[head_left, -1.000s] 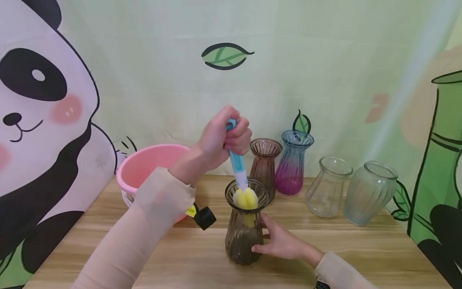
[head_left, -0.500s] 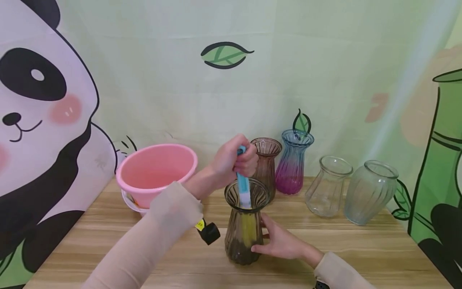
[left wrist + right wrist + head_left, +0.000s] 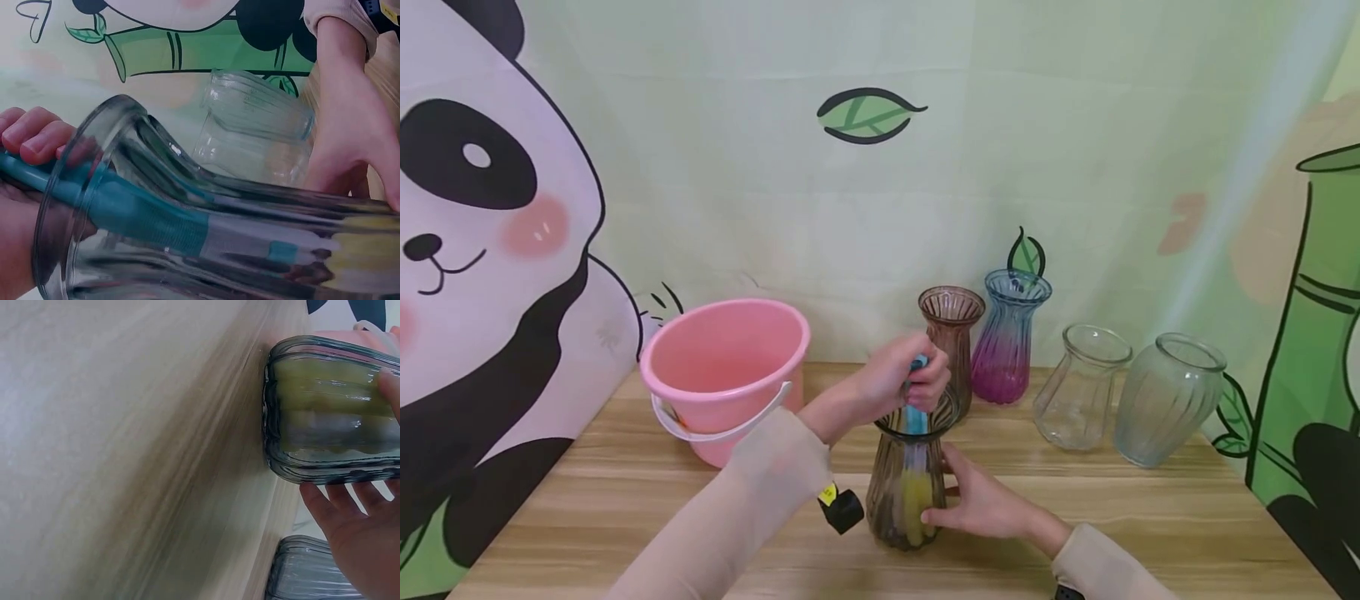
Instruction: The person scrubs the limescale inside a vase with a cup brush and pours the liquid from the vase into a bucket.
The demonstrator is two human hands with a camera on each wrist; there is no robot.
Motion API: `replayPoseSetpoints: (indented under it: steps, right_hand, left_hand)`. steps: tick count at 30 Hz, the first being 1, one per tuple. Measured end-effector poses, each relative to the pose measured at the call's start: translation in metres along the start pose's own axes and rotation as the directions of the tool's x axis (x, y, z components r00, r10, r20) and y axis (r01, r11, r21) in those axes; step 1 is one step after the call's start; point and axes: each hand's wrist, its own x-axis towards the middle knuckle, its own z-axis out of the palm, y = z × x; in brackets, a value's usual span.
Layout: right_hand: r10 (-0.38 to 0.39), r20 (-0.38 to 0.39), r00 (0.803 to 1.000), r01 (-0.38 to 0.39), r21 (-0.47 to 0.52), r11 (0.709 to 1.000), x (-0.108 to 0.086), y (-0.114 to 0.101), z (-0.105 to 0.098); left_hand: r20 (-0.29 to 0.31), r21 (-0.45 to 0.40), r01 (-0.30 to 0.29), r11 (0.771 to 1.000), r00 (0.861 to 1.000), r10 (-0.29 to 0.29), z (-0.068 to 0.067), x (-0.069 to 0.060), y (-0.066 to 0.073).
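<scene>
A dark grey ribbed glass vase (image 3: pixel 891 483) stands upright on the wooden table in the head view. My left hand (image 3: pixel 904 382) grips the blue handle (image 3: pixel 916 421) of a brush at the vase's mouth. The brush's yellow sponge head (image 3: pixel 916 500) is down inside, seen through the glass, and near the base in the right wrist view (image 3: pixel 331 400). With thumb and fingers on either side, my right hand (image 3: pixel 988 504) holds the lower part of the vase. In the left wrist view the handle (image 3: pixel 144 209) lies behind the glass wall.
Left of the vase is a pink bucket (image 3: pixel 726 392) with a white handle. Behind it stand a brown vase (image 3: pixel 952 333) and a blue-purple vase (image 3: pixel 1003 350). Two clear glass vases (image 3: pixel 1078 400) (image 3: pixel 1165 408) are at the right. A patterned cloth (image 3: pixel 880 208) hangs behind.
My left hand has moved down and slightly right, pushing the brush from the vase's mouth deep inside. My right hand and the vase have stayed in place.
</scene>
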Motion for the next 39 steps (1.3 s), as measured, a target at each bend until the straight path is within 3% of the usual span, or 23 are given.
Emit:
replayPoseSetpoints:
  steps: [8, 17, 20, 27, 30, 34, 39]
  right_hand:
    - [0.003, 0.135, 0.991, -0.006, 0.024, 1.000, 0.006, -0.010, -0.015]
    - [0.000, 0.131, 0.991, -0.008, 0.060, 0.998, 0.008, -0.010, -0.013]
    - [0.001, 0.122, 0.993, -0.008, 0.056, 0.998, 0.007, -0.011, -0.011]
    - [0.026, 0.121, 0.992, -0.030, 0.034, 0.999, 0.010, -0.013, -0.014]
    - [0.035, 0.124, 0.992, -0.041, 0.043, 0.998, 0.011, -0.013, -0.014]
    - [0.037, 0.124, 0.992, -0.043, 0.045, 0.998, 0.011, -0.012, -0.012]
    - [0.025, 0.117, 0.993, -0.029, 0.039, 0.999, 0.010, -0.011, -0.011]
  left_hand:
    - [0.003, -0.026, -0.008, 1.000, 1.000, 0.008, -0.003, 0.000, -0.001]
    - [-0.029, -0.091, -0.051, 0.995, 0.998, 0.048, -0.004, -0.003, 0.003]
    - [-0.051, -0.104, -0.074, 0.992, 0.996, 0.069, -0.003, -0.002, 0.018]
    - [-0.066, -0.068, -0.139, 0.988, 0.989, 0.135, 0.000, 0.005, 0.074]
    - [-0.056, -0.056, -0.154, 0.986, 0.987, 0.151, 0.002, 0.006, 0.086]
    - [-0.027, -0.050, -0.145, 0.988, 0.989, 0.144, 0.004, 0.006, 0.087]
    - [-0.019, -0.074, -0.150, 0.986, 0.989, 0.149, 0.002, 0.005, 0.074]
